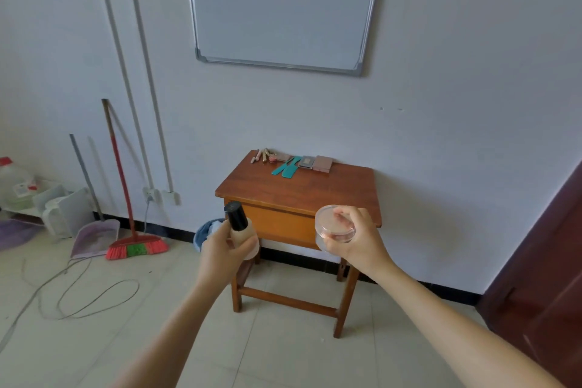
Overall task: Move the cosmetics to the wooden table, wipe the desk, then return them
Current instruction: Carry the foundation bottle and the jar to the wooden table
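Left hand point(220, 249) grips black-capped foundation bottle point(240, 228), right hand point(352, 238) grips round clear compact point(335, 224), both held short of the wooden tabletop point(302, 190); risk: bottle tips on set-down or knocks the cosmetics row point(293, 162) at the back.

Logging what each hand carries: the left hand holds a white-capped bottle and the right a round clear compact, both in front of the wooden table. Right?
Not quite. In the head view the bottle in the left hand has a black cap. The rest stands: the right hand holds the round clear compact before the wooden table.
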### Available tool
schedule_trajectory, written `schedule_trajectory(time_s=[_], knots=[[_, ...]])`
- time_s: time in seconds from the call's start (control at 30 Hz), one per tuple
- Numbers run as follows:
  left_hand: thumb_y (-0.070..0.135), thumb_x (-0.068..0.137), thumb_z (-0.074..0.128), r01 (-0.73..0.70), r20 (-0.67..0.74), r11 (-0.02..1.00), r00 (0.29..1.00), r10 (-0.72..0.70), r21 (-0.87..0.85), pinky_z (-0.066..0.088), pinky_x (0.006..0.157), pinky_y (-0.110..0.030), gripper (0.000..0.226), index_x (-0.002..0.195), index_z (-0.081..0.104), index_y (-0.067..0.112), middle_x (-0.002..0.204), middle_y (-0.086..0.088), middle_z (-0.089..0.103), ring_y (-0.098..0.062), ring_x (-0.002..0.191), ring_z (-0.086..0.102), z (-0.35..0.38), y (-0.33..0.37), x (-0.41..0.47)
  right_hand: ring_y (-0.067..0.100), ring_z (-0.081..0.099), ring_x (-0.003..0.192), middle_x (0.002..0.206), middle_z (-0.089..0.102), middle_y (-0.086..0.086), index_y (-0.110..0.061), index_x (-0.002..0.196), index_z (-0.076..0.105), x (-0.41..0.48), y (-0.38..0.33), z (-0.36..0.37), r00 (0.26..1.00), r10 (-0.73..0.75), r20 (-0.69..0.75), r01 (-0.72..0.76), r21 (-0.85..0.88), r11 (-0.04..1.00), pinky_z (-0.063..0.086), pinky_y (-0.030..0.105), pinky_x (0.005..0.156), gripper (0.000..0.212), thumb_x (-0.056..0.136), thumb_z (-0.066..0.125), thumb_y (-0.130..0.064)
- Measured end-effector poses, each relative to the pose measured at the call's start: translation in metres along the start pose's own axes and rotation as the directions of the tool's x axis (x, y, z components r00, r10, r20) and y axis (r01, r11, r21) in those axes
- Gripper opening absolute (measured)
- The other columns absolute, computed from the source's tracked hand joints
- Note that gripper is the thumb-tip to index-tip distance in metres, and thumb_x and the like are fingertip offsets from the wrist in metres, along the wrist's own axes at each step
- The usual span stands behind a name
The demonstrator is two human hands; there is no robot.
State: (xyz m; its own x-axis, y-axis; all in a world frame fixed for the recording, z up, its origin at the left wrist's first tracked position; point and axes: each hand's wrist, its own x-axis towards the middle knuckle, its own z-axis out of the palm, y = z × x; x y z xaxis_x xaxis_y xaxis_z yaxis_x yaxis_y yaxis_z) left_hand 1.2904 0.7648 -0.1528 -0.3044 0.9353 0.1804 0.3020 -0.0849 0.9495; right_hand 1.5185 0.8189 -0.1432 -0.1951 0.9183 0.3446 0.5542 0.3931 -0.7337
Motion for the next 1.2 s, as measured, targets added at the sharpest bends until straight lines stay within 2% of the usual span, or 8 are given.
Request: schedule_trajectory(time_s=[0.17, 0.3, 0.53, 0.63, 0.87, 1.03, 1.1, 1.2], knots=[[0.015, 0.081, 0.066, -0.022, 0.074, 1.000, 0.997, 0.021, 0.008, 0.047, 0.070, -0.027, 0.015, 0.089, 0.054, 0.020, 0.081, -0.001, 0.063, -0.018, 0.080, 0.060, 0.042, -0.006, 0.109, 0.008, 0.044, 0.100, 0.111, 0.042, -0.004, -0.031, 0.108, 0.044, 0.089, 0.028, -0.010, 0.997, 0.049, -0.063, -0.055, -0.093, 0.994, 0.040, 0.007, 0.070, 0.054, 0.067, 0.078, -0.024], [0.016, 0.083, 0.064, -0.046, 0.160, 0.999, 0.986, 0.045, -0.001, 0.041, 0.061, -0.019, 0.018, 0.096, 0.053, 0.020, 0.082, 0.007, 0.061, -0.007, 0.077, 0.057, 0.089, -0.009, 0.174, 0.007, 0.044, 0.098, 0.108, 0.041, -0.007, -0.031, 0.110, 0.046, 0.130, 0.061, -0.013, 0.981, 0.122, -0.149, -0.139, -0.107, 0.985, 0.044, 0.017, 0.078, 0.052, 0.068, 0.077, -0.027], [0.016, 0.082, 0.065, 0.070, 0.334, 0.996, 0.939, -0.087, 0.063, 0.046, 0.063, -0.019, 0.022, 0.100, 0.052, 0.019, 0.083, 0.007, 0.061, -0.008, 0.077, 0.058, 0.179, -0.058, 0.235, 0.007, 0.045, 0.100, 0.110, 0.041, -0.005, -0.032, 0.106, 0.043, 0.153, 0.161, -0.009, 0.936, 0.339, -0.094, -0.348, -0.113, 0.931, 0.039, 0.008, 0.071, 0.050, 0.068, 0.076, -0.024], [0.017, 0.082, 0.066, 0.084, 0.375, 0.991, 0.920, -0.117, 0.105, 0.046, 0.063, -0.020, 0.023, 0.100, 0.053, 0.020, 0.087, 0.002, 0.063, -0.010, 0.078, 0.059, 0.214, -0.071, 0.270, 0.008, 0.046, 0.100, 0.110, 0.041, -0.004, -0.030, 0.110, 0.045, 0.186, 0.203, -0.018, 0.922, 0.375, -0.100, -0.386, -0.139, 0.912, 0.038, 0.007, 0.069, 0.050, 0.070, 0.075, -0.026], [0.017, 0.080, 0.067, 0.071, 0.351, 0.981, 0.927, -0.132, 0.182, 0.044, 0.061, -0.017, 0.019, 0.095, 0.054, 0.020, 0.082, 0.008, 0.062, -0.007, 0.077, 0.058, 0.286, -0.072, 0.370, 0.009, 0.044, 0.106, 0.118, 0.039, -0.006, -0.030, 0.128, 0.039, 0.290, 0.285, -0.036, 0.901, 0.431, -0.045, -0.433, -0.133, 0.892, 0.039, 0.018, 0.080, 0.063, 0.074, 0.071, -0.034], [0.020, 0.079, 0.068, 0.110, 0.333, 0.955, 0.921, -0.202, 0.276, 0.047, 0.075, -0.028, 0.022, 0.086, 0.050, 0.032, 0.091, -0.001, 0.064, -0.017, 0.090, 0.058, 0.321, -0.099, 0.418, 0.013, 0.044, 0.116, 0.126, 0.039, -0.003, -0.029, 0.136, 0.031, 0.336, 0.318, -0.021, 0.883, 0.469, 0.022, -0.463, -0.126, 0.877, 0.039, 0.018, 0.085, 0.076, 0.073, 0.072, -0.034], [0.023, 0.079, 0.068, 0.144, 0.349, 0.947, 0.905, -0.244, 0.287, 0.049, 0.079, -0.030, 0.021, 0.090, 0.051, 0.029, 0.094, -0.002, 0.064, -0.016, 0.090, 0.059, 0.334, -0.113, 0.432, 0.012, 0.044, 0.115, 0.125, 0.039, -0.003, -0.028, 0.137, 0.029, 0.347, 0.328, -0.012, 0.878, 0.478, 0.031, -0.472, -0.113, 0.874, 0.040, 0.017, 0.085, 0.079, 0.072, 0.074, -0.035], [0.024, 0.080, 0.066, 0.124, 0.381, 0.948, 0.894, -0.234, 0.291, 0.048, 0.076, -0.026, 0.022, 0.096, 0.051, 0.026, 0.098, -0.004, 0.062, -0.014, 0.087, 0.060, 0.358, -0.125, 0.462, 0.012, 0.045, 0.115, 0.124, 0.039, -0.002, -0.030, 0.138, 0.026, 0.369, 0.343, -0.002, 0.855, 0.518, 0.024, -0.511, -0.133, 0.849, 0.041, 0.017, 0.085, 0.083, 0.071, 0.074, -0.036]])
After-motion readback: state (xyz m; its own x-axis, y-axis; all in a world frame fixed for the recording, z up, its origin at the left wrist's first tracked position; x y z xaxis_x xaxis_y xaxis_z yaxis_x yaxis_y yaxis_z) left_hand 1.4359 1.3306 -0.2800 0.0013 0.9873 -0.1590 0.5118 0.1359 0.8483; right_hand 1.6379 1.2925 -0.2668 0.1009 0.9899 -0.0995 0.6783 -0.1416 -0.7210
